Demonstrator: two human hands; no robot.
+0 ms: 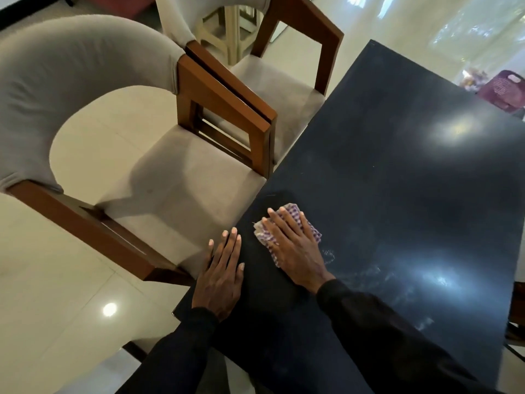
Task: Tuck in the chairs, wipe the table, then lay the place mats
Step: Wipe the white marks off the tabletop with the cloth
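Pressing a crumpled purple-and-white checked cloth onto the glossy black table near its left edge, I keep my right hand flat on it, fingers straight and slightly spread. My left hand rests flat beside it, fingers together, by the near chair.

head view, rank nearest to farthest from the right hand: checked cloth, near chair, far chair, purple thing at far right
1. checked cloth, pressed under the right hand.
2. near chair, to its left, at the table edge.
3. far chair, just beyond the near one.
4. purple thing, at the far right.
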